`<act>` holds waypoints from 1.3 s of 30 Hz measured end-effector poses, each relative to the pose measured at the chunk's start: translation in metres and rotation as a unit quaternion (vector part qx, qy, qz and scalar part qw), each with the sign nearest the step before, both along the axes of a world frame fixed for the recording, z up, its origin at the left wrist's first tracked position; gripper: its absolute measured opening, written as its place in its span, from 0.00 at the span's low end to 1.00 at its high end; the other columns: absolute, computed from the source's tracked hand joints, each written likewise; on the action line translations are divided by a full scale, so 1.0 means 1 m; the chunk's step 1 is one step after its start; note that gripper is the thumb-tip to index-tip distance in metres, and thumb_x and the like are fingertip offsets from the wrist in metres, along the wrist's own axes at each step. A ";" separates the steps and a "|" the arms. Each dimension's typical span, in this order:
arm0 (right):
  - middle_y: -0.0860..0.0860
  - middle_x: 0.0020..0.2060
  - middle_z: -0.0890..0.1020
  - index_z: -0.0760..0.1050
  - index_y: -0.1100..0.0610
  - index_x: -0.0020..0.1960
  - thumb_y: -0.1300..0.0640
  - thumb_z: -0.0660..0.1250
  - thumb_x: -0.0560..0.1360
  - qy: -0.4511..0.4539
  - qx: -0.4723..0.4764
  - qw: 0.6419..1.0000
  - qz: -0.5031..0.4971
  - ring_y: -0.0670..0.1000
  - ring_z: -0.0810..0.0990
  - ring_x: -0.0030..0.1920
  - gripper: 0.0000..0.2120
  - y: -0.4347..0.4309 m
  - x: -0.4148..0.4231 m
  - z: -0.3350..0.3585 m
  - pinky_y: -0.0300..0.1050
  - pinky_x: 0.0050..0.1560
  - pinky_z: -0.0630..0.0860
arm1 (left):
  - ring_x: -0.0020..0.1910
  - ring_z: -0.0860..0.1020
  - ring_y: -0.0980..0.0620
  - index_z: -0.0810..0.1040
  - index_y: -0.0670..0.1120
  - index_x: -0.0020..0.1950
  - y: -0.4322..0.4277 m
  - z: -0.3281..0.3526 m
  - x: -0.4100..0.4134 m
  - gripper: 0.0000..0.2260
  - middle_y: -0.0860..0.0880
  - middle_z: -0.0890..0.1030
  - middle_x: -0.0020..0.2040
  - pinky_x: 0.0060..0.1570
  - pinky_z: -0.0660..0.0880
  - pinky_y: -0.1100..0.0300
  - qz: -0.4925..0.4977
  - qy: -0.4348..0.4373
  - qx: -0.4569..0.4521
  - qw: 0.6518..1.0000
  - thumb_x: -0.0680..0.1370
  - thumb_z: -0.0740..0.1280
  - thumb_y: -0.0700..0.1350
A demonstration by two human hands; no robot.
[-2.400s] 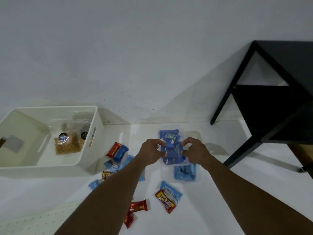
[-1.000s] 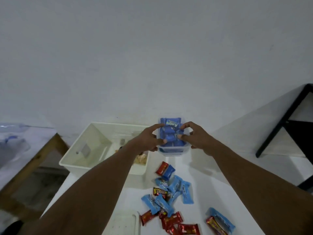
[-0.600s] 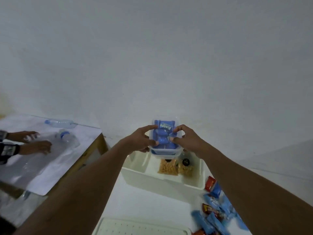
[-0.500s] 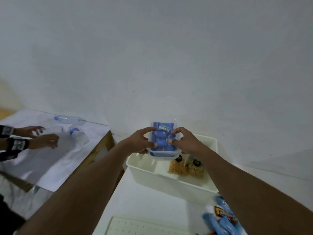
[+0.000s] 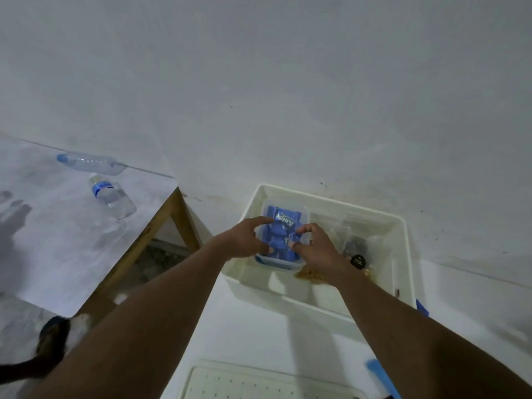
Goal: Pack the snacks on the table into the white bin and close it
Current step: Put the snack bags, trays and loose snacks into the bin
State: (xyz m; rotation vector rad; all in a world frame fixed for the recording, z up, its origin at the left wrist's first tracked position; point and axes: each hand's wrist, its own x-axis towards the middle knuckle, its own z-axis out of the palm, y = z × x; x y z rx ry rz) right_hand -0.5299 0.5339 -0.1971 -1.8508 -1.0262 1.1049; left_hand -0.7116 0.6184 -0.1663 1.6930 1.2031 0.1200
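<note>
A clear plastic box of blue-wrapped snacks (image 5: pixel 280 226) sits low inside the left part of the white bin (image 5: pixel 400 226). My left hand (image 5: pixel 244 240) grips its left side, index finger stretched along the top. My right hand (image 5: pixel 312 247) pinches its right side with thumb and fingers. Bags of golden snacks with black labels (image 5: pixel 358 259) lie in the bin's right part, partly hidden by my right wrist. The bin's white perforated lid (image 5: pixel 230 384) lies flat at the bottom edge.
A blue wrapper (image 5: pixel 380 372) peeks in at the lower right, another blue wrapper (image 5: pixel 421 308) by the bin's right corner. To the left stands a wooden-framed table (image 5: pixel 161 223) with two plastic water bottles (image 5: pixel 112 195). A white wall rises right behind the bin.
Both hands carried the clear box from above the loose snacks leftward over the bin and lowered it inside. The other person's hands at the left table have left the view.
</note>
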 end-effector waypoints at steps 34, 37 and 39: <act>0.46 0.40 0.81 0.79 0.53 0.47 0.64 0.66 0.72 -0.132 0.051 0.988 -0.063 0.44 0.78 0.39 0.08 -0.122 0.079 0.061 0.26 0.33 0.68 | 0.65 0.76 0.45 0.70 0.47 0.72 -0.119 0.041 0.102 0.25 0.42 0.77 0.67 0.62 0.72 0.57 -0.061 0.064 0.157 0.984 0.76 0.70 0.44; 0.44 0.38 0.80 0.79 0.54 0.47 0.63 0.65 0.73 -0.157 0.065 0.981 -0.099 0.41 0.78 0.37 0.07 -0.159 0.110 0.067 0.30 0.34 0.69 | 0.58 0.80 0.45 0.74 0.48 0.68 -0.151 0.048 0.130 0.20 0.43 0.82 0.59 0.59 0.75 0.56 -0.073 0.027 0.149 0.986 0.76 0.69 0.42; 0.45 0.39 0.81 0.79 0.53 0.48 0.62 0.65 0.74 -0.161 0.061 0.978 -0.116 0.44 0.78 0.36 0.07 -0.184 0.132 0.067 0.34 0.34 0.70 | 0.56 0.81 0.47 0.78 0.48 0.64 -0.172 0.049 0.152 0.16 0.45 0.83 0.57 0.57 0.75 0.59 -0.083 0.011 0.170 0.982 0.76 0.68 0.42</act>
